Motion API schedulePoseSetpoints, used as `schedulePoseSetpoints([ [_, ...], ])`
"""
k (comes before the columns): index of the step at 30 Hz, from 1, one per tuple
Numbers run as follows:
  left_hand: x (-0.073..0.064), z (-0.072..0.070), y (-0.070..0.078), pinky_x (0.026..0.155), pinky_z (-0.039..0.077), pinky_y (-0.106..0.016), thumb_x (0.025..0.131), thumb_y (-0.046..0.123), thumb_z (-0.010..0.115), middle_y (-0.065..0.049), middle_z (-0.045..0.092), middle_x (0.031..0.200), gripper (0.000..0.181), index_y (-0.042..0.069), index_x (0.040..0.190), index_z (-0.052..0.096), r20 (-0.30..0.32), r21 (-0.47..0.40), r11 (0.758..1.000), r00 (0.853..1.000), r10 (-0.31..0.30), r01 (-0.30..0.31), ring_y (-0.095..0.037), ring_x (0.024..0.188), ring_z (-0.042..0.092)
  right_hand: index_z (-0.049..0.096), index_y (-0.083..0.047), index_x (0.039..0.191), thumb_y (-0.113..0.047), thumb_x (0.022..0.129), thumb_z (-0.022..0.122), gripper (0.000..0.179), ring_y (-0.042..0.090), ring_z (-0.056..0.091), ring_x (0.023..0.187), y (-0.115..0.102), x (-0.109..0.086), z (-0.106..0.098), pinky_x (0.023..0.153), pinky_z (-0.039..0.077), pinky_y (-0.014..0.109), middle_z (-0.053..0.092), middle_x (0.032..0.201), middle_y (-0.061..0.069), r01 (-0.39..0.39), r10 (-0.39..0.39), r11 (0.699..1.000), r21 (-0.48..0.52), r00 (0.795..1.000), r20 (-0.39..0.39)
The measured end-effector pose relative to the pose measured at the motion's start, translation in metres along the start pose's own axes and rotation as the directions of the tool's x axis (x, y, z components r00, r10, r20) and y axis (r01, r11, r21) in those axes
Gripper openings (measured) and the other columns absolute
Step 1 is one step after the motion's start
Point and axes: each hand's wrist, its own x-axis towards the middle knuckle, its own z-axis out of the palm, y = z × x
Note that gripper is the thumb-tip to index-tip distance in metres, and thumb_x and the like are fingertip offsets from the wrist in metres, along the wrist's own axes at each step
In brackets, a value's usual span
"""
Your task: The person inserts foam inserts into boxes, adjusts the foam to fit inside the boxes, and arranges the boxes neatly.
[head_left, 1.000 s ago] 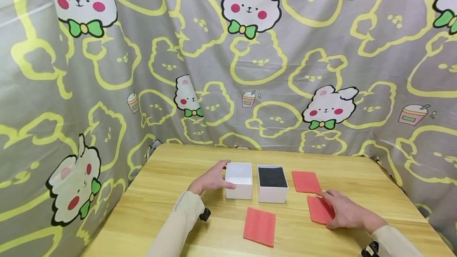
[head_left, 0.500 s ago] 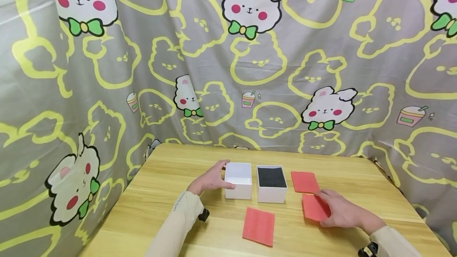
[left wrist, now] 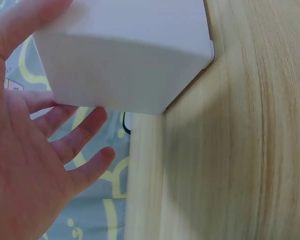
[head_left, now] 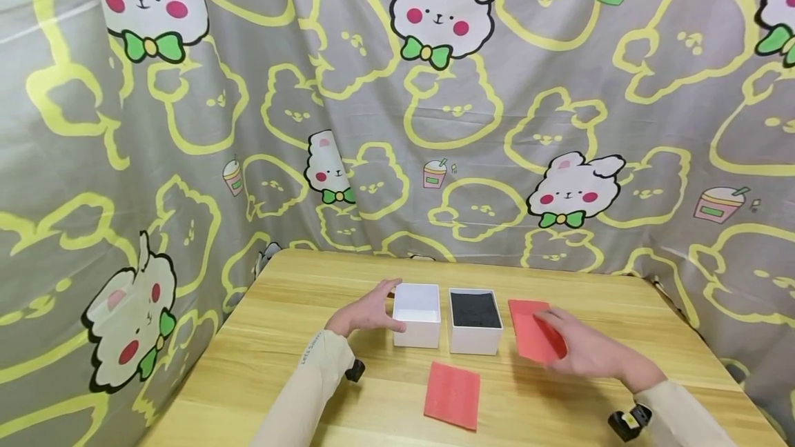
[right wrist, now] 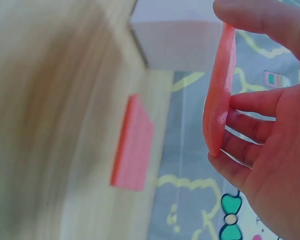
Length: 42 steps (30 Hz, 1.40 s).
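Red sheet (right wrist: 220, 95) was pinched edgewise by the right hand (right wrist: 277, 155) between thumb and fingertips; buckling judged possible if squeezed. Beyond those fingers, the far sheet (right wrist: 136, 157) might be snagged by a low pass. White box (head_left: 417, 335), gripped by the left hand (head_left: 370, 310), fingers spread, might be skewed by uneven pressure.

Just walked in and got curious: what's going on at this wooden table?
A person's left hand spans the side of a square white box, while their right hand holds up a thin, square red foam-like sheet. A second white box, with a flat black piece inside, stands beside the first. Another red sheet lies in front of the boxes and a third lies to their right.
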Motion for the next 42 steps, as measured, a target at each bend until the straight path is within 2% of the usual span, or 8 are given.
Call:
schedulePoseSetpoints([
  [6, 0.002, 0.002, 0.000, 0.106, 0.027, -0.050, 0.073, 0.037, 0.081, -0.014, 0.018, 0.154, 0.106, 0.011, 0.152, 0.015, -0.014, -0.016, 0.999, 0.999, -0.030, 0.030, -0.032, 0.137, 0.023, 0.045, 0.000, 0.134, -0.028, 0.068, 0.082, 0.081, 0.021, 0.047, 0.097, -0.010, 0.009, -0.006, 0.069, 0.048, 0.029, 0.046, 0.124, 0.011, 0.036, -0.036, 0.999, 0.016, 0.999, -0.003],
  [12, 0.004, 0.003, -0.001, 0.105, 0.028, -0.049, 0.074, 0.033, 0.081, -0.014, 0.021, 0.153, 0.106, 0.009, 0.152, 0.014, -0.008, -0.060, 0.998, 0.999, -0.031, 0.030, -0.031, 0.136, 0.027, 0.045, -0.001, 0.135, -0.026, 0.067, 0.082, 0.082, 0.021, 0.047, 0.102, -0.023, 0.024, -0.007, 0.072, 0.050, 0.032, 0.046, 0.126, 0.009, 0.070, -0.070, 0.998, 0.003, 0.998, -0.007],
  [22, 0.004, 0.007, -0.008, 0.102, 0.033, -0.046, 0.071, 0.030, 0.083, -0.013, 0.033, 0.146, 0.108, 0.010, 0.152, 0.014, -0.019, -0.142, 0.989, 0.999, -0.037, 0.034, -0.028, 0.130, 0.037, 0.045, 0.001, 0.135, -0.028, 0.068, 0.081, 0.081, 0.022, 0.046, 0.105, -0.048, 0.055, -0.009, 0.078, 0.049, 0.037, 0.044, 0.128, 0.011, 0.141, -0.141, 0.990, -0.032, 0.990, 0.001],
  [27, 0.004, 0.007, -0.013, 0.100, 0.036, -0.049, 0.072, 0.022, 0.083, -0.015, 0.035, 0.143, 0.104, 0.006, 0.150, 0.016, -0.032, -0.182, 0.983, 0.999, -0.021, 0.015, -0.033, 0.128, 0.038, 0.044, 0.002, 0.136, -0.029, 0.070, 0.079, 0.081, 0.023, 0.045, 0.109, -0.063, 0.071, -0.010, 0.086, 0.047, 0.040, 0.042, 0.132, 0.013, 0.161, -0.160, 0.986, -0.047, 0.987, 0.023],
  [34, 0.002, 0.008, -0.016, 0.097, 0.039, -0.046, 0.072, 0.023, 0.084, -0.014, 0.034, 0.144, 0.105, 0.005, 0.150, 0.016, -0.031, -0.189, 0.982, 0.999, -0.019, 0.013, -0.031, 0.126, 0.040, 0.044, 0.003, 0.136, -0.029, 0.071, 0.077, 0.080, 0.024, 0.045, 0.112, -0.076, 0.088, -0.005, 0.092, 0.043, 0.042, 0.044, 0.131, 0.014, 0.219, -0.218, 0.974, -0.049, 0.975, 0.031],
  [42, 0.001, 0.011, -0.013, 0.094, 0.041, -0.044, 0.072, 0.025, 0.083, -0.011, 0.036, 0.142, 0.104, 0.007, 0.150, 0.017, -0.033, -0.213, 0.976, 0.998, -0.058, 0.050, -0.028, 0.123, 0.042, 0.044, 0.003, 0.136, -0.028, 0.070, 0.079, 0.081, 0.023, 0.047, 0.108, -0.087, 0.105, 0.004, 0.088, 0.045, 0.040, 0.045, 0.129, 0.012, 0.243, -0.242, 0.969, -0.032, 0.970, 0.036],
])
